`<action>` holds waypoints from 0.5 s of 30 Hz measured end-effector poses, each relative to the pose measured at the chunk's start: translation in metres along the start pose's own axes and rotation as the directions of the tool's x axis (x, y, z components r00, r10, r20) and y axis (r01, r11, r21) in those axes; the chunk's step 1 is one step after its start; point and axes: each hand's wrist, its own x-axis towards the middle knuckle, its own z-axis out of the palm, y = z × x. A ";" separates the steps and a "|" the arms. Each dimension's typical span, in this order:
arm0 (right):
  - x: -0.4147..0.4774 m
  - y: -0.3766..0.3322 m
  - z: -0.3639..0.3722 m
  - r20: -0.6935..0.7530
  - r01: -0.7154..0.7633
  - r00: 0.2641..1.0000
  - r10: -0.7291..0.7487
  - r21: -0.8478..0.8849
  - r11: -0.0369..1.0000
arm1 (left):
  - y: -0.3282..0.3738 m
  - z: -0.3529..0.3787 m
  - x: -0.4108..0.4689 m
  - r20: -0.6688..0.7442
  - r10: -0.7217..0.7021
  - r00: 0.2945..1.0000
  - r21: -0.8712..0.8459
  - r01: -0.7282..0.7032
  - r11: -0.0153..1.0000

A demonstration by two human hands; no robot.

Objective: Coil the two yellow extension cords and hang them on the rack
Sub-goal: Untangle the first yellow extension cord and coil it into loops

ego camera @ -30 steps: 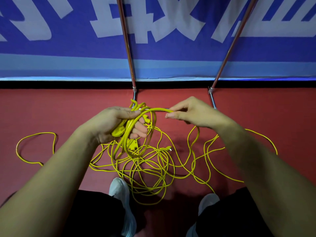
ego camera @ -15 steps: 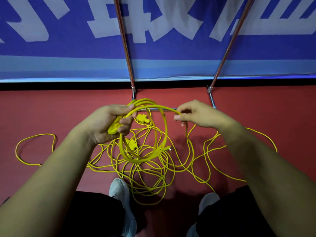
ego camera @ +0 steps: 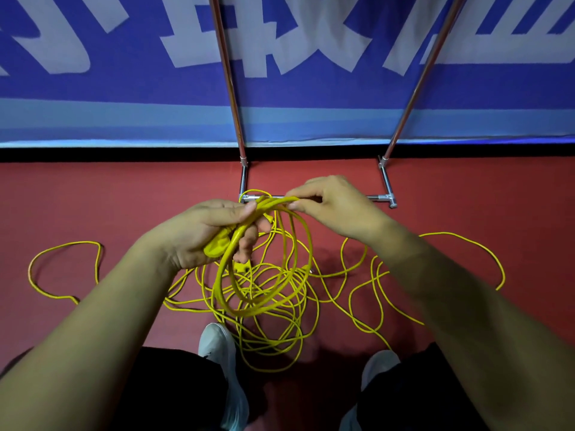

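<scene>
Left hand (ego camera: 199, 234) curled round coiled cord (ego camera: 264, 275), right hand (ego camera: 329, 206) pinching its top strand

Shiny polished metal is seen in the rack (ego camera: 385, 181); beneath it, matt red floor (ego camera: 124, 197) and smooth yellow plastic-sheathed cords (ego camera: 361, 276).

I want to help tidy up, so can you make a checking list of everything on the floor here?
Surface: red floor, carrying the cord.
Job's things: coil of a few loops hangs from the left hand, with a yellow plug in the same grip; metal rack stands by the wall, top out of view.
Clutter: nothing seen.
Hands: left hand grips coil and plug; right hand pinches the coil's top.
Cables: loose cord lies tangled, loops spreading both sides.
Surroundings: blue banner behind; white shoes below.
</scene>
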 end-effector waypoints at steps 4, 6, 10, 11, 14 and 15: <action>0.001 -0.003 0.000 0.003 0.046 0.999 -0.046 -0.062 0.997 | -0.002 0.004 -0.002 -0.080 0.059 0.995 0.129 -0.048 0.991; 0.000 0.010 -0.009 -0.036 -0.004 0.999 0.001 -0.090 0.996 | 0.000 0.004 -0.002 0.039 0.038 0.999 -0.021 -0.037 0.999; -0.006 0.055 -0.022 -0.107 -0.174 0.982 0.158 -0.163 0.971 | 0.007 -0.003 -0.007 0.097 0.026 0.995 -0.076 -0.018 0.997; -0.008 0.065 -0.023 -0.117 -0.224 0.971 0.209 -0.130 0.966 | 0.009 -0.004 -0.010 0.113 0.037 0.993 -0.090 -0.027 0.996; -0.009 0.081 -0.019 -0.117 -0.296 0.949 0.292 -0.022 0.955 | 0.012 -0.004 -0.018 0.098 0.077 0.992 -0.092 -0.068 0.993; -0.009 0.083 -0.017 -0.120 -0.305 0.946 0.302 -0.010 0.952 | 0.012 -0.005 -0.018 0.121 0.096 0.988 -0.111 -0.083 0.990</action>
